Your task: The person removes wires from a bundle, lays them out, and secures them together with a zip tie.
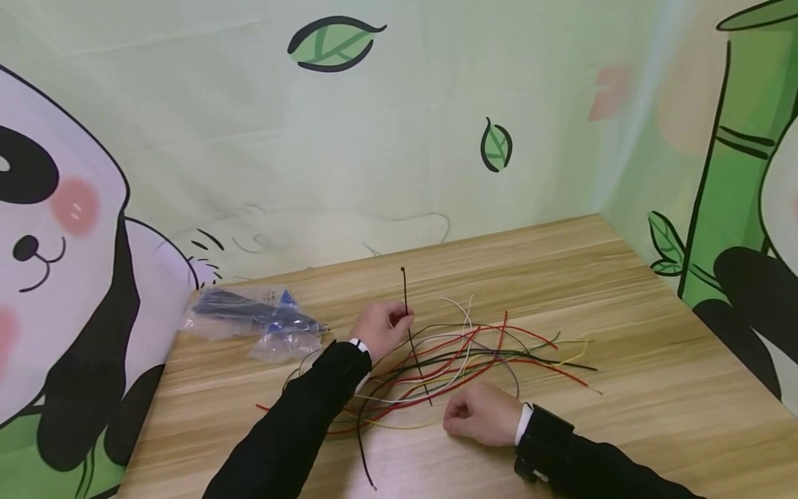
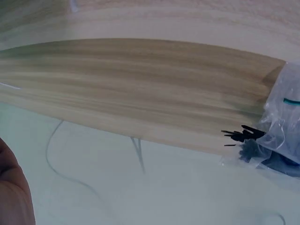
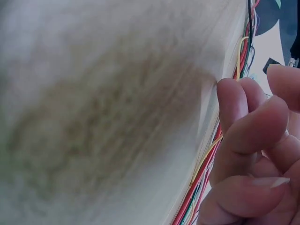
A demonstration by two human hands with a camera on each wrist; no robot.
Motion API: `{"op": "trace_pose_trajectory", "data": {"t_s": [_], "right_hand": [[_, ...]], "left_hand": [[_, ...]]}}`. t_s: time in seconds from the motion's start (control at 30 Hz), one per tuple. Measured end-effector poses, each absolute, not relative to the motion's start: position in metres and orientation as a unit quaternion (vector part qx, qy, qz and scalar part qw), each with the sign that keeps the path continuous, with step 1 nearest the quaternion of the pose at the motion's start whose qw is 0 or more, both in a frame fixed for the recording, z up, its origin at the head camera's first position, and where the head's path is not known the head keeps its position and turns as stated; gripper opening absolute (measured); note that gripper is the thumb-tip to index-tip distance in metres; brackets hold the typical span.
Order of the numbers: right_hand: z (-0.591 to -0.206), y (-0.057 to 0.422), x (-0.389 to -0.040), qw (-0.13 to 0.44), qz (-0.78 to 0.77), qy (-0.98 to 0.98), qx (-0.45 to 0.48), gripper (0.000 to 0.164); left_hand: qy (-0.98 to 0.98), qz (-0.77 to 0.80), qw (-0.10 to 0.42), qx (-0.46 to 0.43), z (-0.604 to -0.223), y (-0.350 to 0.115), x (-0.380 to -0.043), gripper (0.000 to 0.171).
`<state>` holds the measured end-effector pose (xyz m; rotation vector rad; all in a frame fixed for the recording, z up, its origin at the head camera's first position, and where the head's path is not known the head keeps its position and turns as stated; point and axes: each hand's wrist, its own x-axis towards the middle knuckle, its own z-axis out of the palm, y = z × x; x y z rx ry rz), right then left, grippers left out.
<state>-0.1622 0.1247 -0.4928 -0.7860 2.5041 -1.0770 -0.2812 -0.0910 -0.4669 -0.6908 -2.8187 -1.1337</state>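
Observation:
My left hand [image 1: 382, 329] pinches a thin black cable tie [image 1: 406, 287] between thumb and fingers. The tie stands slanted, its small head up and its tail crossing in front of the wires. Below and right of that hand lies a loose bundle of wires [image 1: 461, 355], red, black, white, yellow and other colours. My right hand [image 1: 485, 414] rests at the bundle's near side, fingers loosely curled, holding nothing. In the right wrist view, its fingers [image 3: 234, 101] are apart from the thumb, with wires behind. Only an edge of the left hand [image 2: 14, 192] shows in the left wrist view.
A clear plastic bag [image 1: 280, 343] with black cable ties inside lies at the table's back left. Behind the wooden table [image 1: 548, 256] hangs a printed cloth [image 1: 399, 166] with pandas, leaves and bamboo, meeting the table's back edge.

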Motion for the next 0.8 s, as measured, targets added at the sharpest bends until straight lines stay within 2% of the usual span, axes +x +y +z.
{"op": "trace_pose_trajectory", "data": {"t_s": [0.23, 0.67, 0.8], "right_hand": [[-0.494, 0.125, -0.164, 0.144, -0.364, 0.88, -0.268, 0.007], [-0.494, 0.122, -0.165, 0.125, -0.346, 0.889, -0.272, 0.008], [-0.492, 0.115, -0.163, 0.099, -0.296, 0.912, -0.265, 0.018]], "left_hand": [[-0.916, -0.304, 0.052, -0.258, -0.468, -0.093, -0.277, 0.016], [-0.909, -0.277, 0.029, -0.31, -0.48, -0.093, -0.266, 0.012], [-0.908, -0.272, 0.023, -0.318, -0.481, -0.093, -0.264, 0.011]]}}
